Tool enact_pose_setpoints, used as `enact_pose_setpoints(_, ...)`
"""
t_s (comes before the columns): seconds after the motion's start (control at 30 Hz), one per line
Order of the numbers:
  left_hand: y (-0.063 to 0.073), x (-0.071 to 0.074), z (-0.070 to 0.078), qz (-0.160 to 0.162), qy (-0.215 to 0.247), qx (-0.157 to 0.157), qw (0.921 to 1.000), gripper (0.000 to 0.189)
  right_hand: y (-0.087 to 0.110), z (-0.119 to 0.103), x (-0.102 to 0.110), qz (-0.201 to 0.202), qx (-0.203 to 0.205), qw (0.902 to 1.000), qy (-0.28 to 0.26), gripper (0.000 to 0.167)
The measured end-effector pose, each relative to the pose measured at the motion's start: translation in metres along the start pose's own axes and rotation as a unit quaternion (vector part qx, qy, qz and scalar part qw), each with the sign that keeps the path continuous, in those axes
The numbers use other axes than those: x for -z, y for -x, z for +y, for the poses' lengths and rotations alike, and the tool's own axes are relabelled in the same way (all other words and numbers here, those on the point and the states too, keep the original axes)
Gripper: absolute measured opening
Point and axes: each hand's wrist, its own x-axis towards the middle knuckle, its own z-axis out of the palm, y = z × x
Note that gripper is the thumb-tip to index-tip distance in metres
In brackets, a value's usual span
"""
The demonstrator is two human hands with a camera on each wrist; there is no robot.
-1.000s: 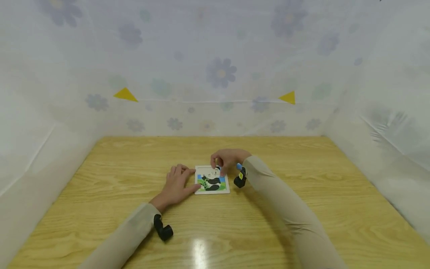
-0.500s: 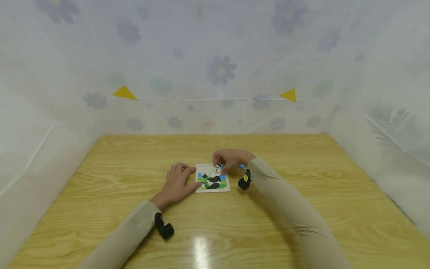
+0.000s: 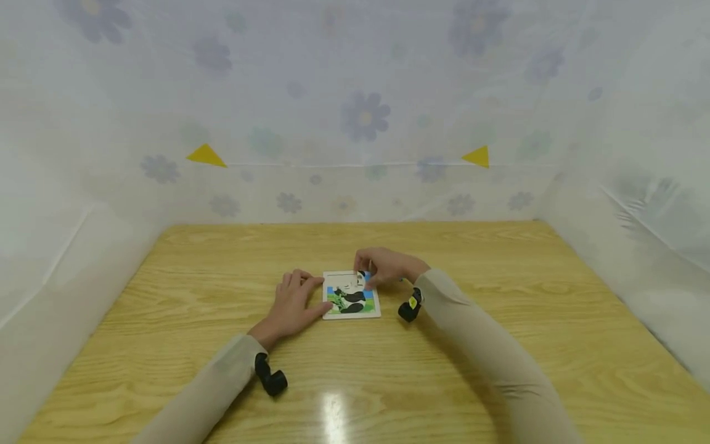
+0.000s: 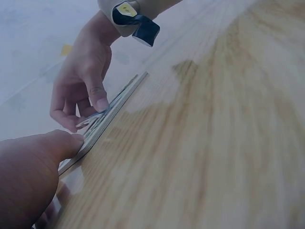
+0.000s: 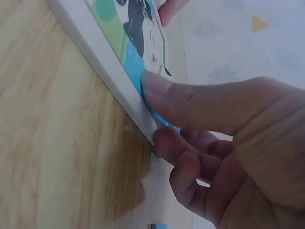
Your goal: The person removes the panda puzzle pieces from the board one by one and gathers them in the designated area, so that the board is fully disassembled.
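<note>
A panda jigsaw puzzle [image 3: 351, 302] in a white square frame lies flat on the table. At its upper right corner my right hand [image 3: 383, 264] pinches a puzzle piece with blue on it [image 5: 135, 71]. The left wrist view shows this thin piece [image 4: 90, 116] tilted up between thumb and fingers. My left hand [image 3: 289, 308] rests at the frame's left side. Its thumb [image 4: 66, 144] presses on the near left corner, and its fingers touch the far left part of the edge. Fingers and thumb partly hide the held piece.
The wood-grain table [image 3: 355, 376] spreads around the puzzle. White sheeting with flowers [image 3: 365, 117] encloses the back and sides, with two yellow triangles [image 3: 206, 155] on it. A small blue thing [image 5: 160, 226] shows at the bottom of the right wrist view; its kind is unclear.
My right wrist and forearm have shifted slightly to the right, while the fingertips stay at the puzzle's upper right corner. The left hand and the frame keep their places.
</note>
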Motion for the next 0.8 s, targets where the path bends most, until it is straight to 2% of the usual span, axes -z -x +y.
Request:
enact_pose_setpoints(0.5,-0.001,0.003,0.001,-0.004,-0.002,0.001,1.0,0.06,0.01,-0.006,-0.012,0.069,0.0,0.9968,0.039,0.033)
enact_pose_setpoints(0.8,-0.001,0.001,0.001,-0.017,-0.007,0.005,0.9998,0.061,0.02,0.0,-0.024,0.099,-0.011,0.9934,0.058,0.037)
